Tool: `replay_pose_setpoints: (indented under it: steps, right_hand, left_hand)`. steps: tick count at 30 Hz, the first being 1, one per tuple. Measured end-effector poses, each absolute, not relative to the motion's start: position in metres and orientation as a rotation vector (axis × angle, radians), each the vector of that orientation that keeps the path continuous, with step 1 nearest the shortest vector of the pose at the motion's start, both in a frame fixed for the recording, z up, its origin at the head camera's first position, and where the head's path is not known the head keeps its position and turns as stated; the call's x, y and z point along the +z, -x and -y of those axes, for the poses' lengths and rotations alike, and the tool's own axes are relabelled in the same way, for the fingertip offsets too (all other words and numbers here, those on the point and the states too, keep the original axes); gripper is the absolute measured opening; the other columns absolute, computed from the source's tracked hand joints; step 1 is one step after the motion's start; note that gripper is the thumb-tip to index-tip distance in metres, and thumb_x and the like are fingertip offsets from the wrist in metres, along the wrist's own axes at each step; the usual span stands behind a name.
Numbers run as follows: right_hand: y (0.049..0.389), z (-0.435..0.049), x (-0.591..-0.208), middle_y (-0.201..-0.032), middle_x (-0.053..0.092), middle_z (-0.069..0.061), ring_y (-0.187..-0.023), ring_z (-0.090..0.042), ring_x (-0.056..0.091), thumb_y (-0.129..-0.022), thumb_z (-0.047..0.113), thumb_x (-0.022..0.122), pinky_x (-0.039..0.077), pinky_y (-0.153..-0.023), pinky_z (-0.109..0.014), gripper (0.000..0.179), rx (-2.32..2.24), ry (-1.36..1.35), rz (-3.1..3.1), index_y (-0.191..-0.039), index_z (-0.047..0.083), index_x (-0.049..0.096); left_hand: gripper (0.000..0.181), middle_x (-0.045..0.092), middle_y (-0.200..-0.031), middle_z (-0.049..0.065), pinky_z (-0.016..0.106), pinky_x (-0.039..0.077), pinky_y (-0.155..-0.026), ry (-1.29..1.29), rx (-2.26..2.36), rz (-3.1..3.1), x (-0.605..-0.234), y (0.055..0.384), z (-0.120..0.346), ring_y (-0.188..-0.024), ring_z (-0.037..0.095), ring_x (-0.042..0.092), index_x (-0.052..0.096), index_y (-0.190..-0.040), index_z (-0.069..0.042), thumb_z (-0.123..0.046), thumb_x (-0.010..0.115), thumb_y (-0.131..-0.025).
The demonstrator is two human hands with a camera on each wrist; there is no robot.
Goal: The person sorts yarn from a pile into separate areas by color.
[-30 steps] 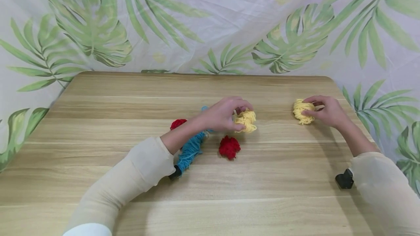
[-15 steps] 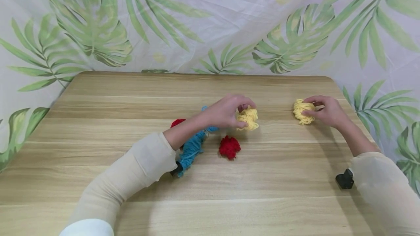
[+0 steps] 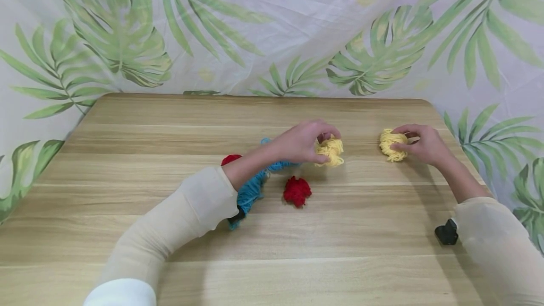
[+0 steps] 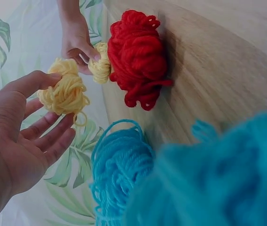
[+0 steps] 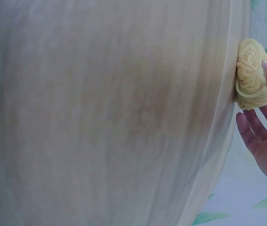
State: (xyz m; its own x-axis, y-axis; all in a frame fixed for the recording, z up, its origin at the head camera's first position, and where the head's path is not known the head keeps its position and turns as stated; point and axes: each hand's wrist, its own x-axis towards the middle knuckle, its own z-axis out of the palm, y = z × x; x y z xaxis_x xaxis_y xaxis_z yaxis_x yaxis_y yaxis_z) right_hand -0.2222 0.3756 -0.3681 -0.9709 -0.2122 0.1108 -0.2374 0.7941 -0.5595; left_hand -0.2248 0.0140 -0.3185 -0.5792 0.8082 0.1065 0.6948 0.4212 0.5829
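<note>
My left hand (image 3: 303,143) pinches a small yellow yarn bundle (image 4: 66,89) between thumb and fingers, above the middle of the table. To the right, my right hand (image 3: 425,145) grips a second yellow yarn bundle (image 3: 392,145), which sits at the tabletop in the right wrist view. Below the left hand lies a red yarn bundle (image 3: 297,191). Blue yarn bundles (image 3: 250,192) lie under the left forearm, partly hidden by it; they fill the lower right of the left wrist view. Another red yarn bundle (image 3: 231,159) peeks out behind the left forearm.
The wood-grain table (image 3: 340,259) ends at a back edge before a white curtain (image 3: 297,22) printed with green leaves. A black wrist camera (image 3: 446,233) shows at the right sleeve.
My left hand has moved to the right and slightly away from me with its yellow yarn, uncovering more blue yarn. The right hand and its bundle have stayed in place.
</note>
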Motion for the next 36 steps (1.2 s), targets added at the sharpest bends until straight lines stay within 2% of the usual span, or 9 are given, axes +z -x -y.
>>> replay_pose_setpoints:
  steps: [9,17,27,36]
  right_hand:
    - [0.222,-0.376,-0.368,-0.126,0.065,-0.034,-0.107,-0.055,0.065,-0.089,0.009,0.082,0.039,-0.072,-0.004,0.036,0.936,-0.368,2.936,-0.12,-0.006,0.071]
    - [0.221,-0.376,-0.37,-0.124,0.066,-0.034,-0.104,-0.054,0.066,-0.088,0.009,0.082,0.04,-0.071,-0.005,0.035,0.915,-0.384,2.921,-0.118,-0.006,0.072]
    - [0.219,-0.378,-0.371,-0.122,0.066,-0.034,-0.102,-0.054,0.066,-0.088,0.006,0.082,0.041,-0.071,-0.004,0.033,0.929,-0.408,2.885,-0.116,-0.007,0.072]
    - [0.22,-0.377,-0.373,-0.119,0.068,-0.034,-0.099,-0.051,0.067,-0.086,0.004,0.083,0.041,-0.07,-0.003,0.032,0.92,-0.414,2.87,-0.115,-0.007,0.073]
  left_hand:
    - [0.047,0.064,-0.107,0.01,0.026,0.049,-0.09,-1.331,0.858,-2.485,-0.32,0.229,-0.026,-0.1,0.02,0.06,0.066,-0.131,-0.002,-0.015,0.082,-0.09]
    - [0.047,0.062,-0.104,0.008,0.024,0.048,-0.087,-1.318,0.88,-2.47,-0.324,0.233,-0.031,-0.097,0.018,0.059,0.065,-0.132,-0.001,-0.014,0.082,-0.09]
    - [0.048,0.063,-0.111,0.01,0.026,0.049,-0.089,-1.285,0.847,-2.464,-0.324,0.237,-0.041,-0.1,0.02,0.061,0.064,-0.134,-0.003,-0.015,0.081,-0.091]
    - [0.047,0.059,-0.102,0.006,0.023,0.044,-0.082,-1.282,0.847,-2.471,-0.33,0.242,-0.051,-0.092,0.016,0.055,0.065,-0.132,-0.003,-0.013,0.082,-0.09]
